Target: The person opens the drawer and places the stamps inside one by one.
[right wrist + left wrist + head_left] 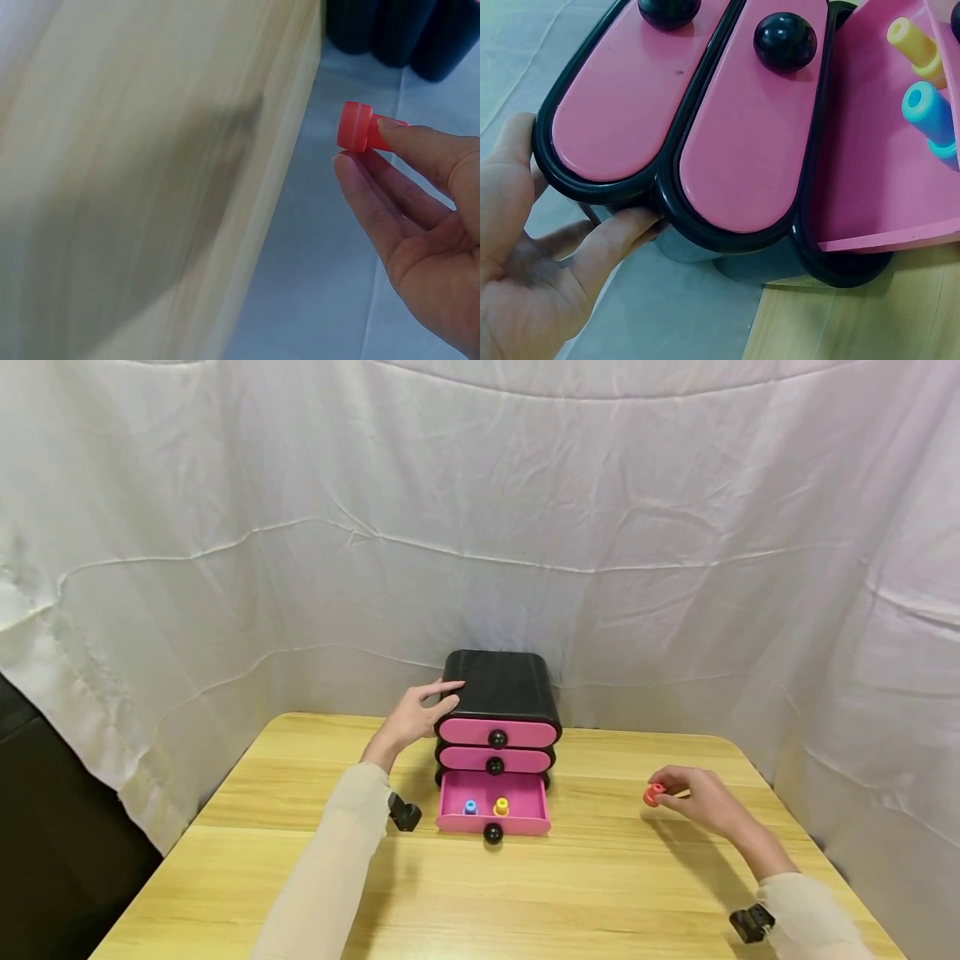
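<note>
Nearest, at about 4 o'clock on the table [525,893], the right hand [701,800] pinches a small red peg [653,794] betw. thumb and fingertips; the right wrist view shows the peg's round flanged end sticking out past the fingers [405,161], held up off the wood. So the red peg is in hand, well apart from the drawers, not yet put anywhere. Further in, toward 12 o'clock, the bottom drawer [493,816] of the little black-and-pink drawer chest [498,693] is pulled out and open, w/ a blue peg [470,807] and a yellow peg [501,807] standing upright inside, side by side. Judging from that, two pegs are already stowed and the red one looks like the one left to go; the drawer would then need closing. The two upper drawers are shut. Farthest, at about 11 o'clock, the left hand [414,717] rests on the chest's upper left corner, fingers straight and relaxed, touching the black rim, steadying it rather than gripping.
</note>
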